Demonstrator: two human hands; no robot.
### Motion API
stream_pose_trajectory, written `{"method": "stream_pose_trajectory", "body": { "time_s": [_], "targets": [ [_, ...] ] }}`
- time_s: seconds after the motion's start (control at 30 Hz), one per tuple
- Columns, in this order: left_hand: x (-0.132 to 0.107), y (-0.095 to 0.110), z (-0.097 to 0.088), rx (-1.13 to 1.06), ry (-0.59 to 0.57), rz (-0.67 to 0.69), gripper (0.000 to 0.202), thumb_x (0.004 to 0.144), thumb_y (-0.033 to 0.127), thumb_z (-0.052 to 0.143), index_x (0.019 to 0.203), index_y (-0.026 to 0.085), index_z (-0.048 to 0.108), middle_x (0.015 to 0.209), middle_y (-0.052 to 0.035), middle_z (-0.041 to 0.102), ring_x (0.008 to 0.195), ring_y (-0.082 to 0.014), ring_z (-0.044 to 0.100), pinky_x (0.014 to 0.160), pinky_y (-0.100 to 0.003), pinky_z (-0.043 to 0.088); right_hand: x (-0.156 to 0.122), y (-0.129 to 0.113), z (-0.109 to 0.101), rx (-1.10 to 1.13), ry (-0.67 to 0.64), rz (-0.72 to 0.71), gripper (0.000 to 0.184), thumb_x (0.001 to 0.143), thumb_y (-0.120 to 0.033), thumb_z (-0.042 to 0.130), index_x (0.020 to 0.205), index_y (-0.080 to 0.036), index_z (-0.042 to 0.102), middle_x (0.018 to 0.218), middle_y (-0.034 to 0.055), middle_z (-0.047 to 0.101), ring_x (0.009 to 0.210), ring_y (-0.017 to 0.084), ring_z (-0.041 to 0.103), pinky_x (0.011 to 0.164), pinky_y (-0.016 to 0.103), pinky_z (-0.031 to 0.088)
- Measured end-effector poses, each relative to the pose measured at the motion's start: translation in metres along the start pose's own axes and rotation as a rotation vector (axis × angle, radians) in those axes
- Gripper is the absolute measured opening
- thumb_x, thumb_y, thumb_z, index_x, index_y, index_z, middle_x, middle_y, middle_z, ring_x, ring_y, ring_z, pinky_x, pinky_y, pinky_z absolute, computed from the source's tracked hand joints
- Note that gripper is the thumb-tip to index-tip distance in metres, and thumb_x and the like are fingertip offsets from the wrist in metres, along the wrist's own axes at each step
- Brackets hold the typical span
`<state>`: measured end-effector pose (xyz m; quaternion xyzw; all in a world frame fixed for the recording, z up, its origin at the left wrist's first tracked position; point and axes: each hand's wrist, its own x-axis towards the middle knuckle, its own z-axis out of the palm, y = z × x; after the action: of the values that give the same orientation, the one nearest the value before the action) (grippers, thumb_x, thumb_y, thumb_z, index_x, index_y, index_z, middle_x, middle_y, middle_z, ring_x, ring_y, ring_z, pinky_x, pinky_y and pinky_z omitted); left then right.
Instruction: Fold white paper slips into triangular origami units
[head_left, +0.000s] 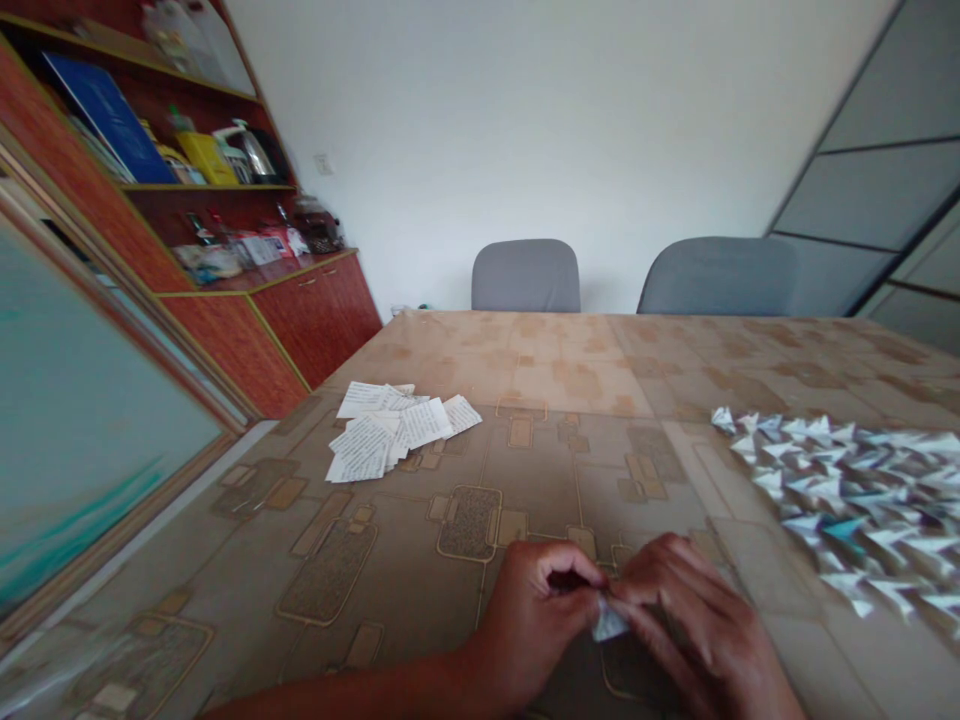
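Note:
Near the table's front edge, my left hand (536, 615) pinches a small folded piece of printed paper (609, 624) between thumb and forefinger. My right hand (694, 610) is closed on the other side of the same paper, its fingertips meeting those of the left. Most of the paper is hidden by the fingers; a pale pointed part shows below them. A loose pile of printed paper slips (390, 428) lies flat to the far left of my hands. On the right stand rows of small folded paper pieces (840, 485) with upright points.
The table (405, 540) has a patterned brown cover. Two grey chairs (525, 275) stand behind its far edge. At the left is a red-brown cabinet (315, 310) with bottles, a kettle (259, 155) and a blue folder (112, 115).

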<state>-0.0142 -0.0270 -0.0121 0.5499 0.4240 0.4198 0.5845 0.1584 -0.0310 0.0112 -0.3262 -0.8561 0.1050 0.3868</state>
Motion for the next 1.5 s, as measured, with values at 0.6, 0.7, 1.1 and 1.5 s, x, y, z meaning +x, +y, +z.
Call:
{"method": "stream_pose_trajectory", "body": {
  "time_s": [0.6, 0.7, 1.1, 1.5],
  "targets": [
    [-0.002, 0.005, 0.005, -0.065, 0.054, 0.008, 0.013, 0.071, 0.006, 0.06, 0.078, 0.016, 0.056, 0.073, 0.0006, 0.061, 0.069, -0.0132, 0.059, 0.064, -0.022, 0.044, 0.002, 0.001, -0.002, 0.003, -0.023, 0.059, 0.012, 0.089, -0.009, 0.055, 0.085, -0.02, 0.059, 0.071, 0.0023, 0.061, 0.066, 0.019, 0.057, 0.058, 0.03, 0.043],
    [-0.002, 0.005, 0.005, -0.044, 0.066, 0.031, 0.011, 0.071, 0.005, 0.059, 0.076, 0.016, 0.058, 0.071, 0.0011, 0.06, 0.068, -0.0126, 0.058, 0.063, -0.021, 0.044, 0.002, 0.0, -0.001, -0.008, -0.032, 0.052, 0.012, 0.089, -0.01, 0.055, 0.084, -0.02, 0.059, 0.07, 0.0019, 0.061, 0.065, 0.019, 0.056, 0.058, 0.03, 0.042],
    [-0.002, 0.008, 0.002, -0.036, 0.074, 0.05, 0.004, 0.074, 0.011, 0.06, 0.072, 0.015, 0.06, 0.067, 0.001, 0.059, 0.064, -0.0117, 0.056, 0.06, -0.02, 0.043, 0.0, 0.002, 0.0, 0.037, -0.024, 0.119, 0.012, 0.089, -0.009, 0.054, 0.085, -0.021, 0.056, 0.073, 0.0018, 0.06, 0.068, 0.019, 0.057, 0.059, 0.03, 0.044],
    [-0.004, 0.004, 0.006, -0.111, 0.001, -0.008, 0.011, 0.072, 0.015, 0.067, 0.079, 0.015, 0.059, 0.072, 0.0002, 0.059, 0.067, -0.012, 0.055, 0.062, -0.021, 0.042, 0.003, 0.0, 0.001, 0.076, -0.018, 0.215, 0.017, 0.091, -0.017, 0.052, 0.075, -0.022, 0.055, 0.068, 0.0, 0.06, 0.065, 0.018, 0.059, 0.059, 0.028, 0.046]
  ]
}}
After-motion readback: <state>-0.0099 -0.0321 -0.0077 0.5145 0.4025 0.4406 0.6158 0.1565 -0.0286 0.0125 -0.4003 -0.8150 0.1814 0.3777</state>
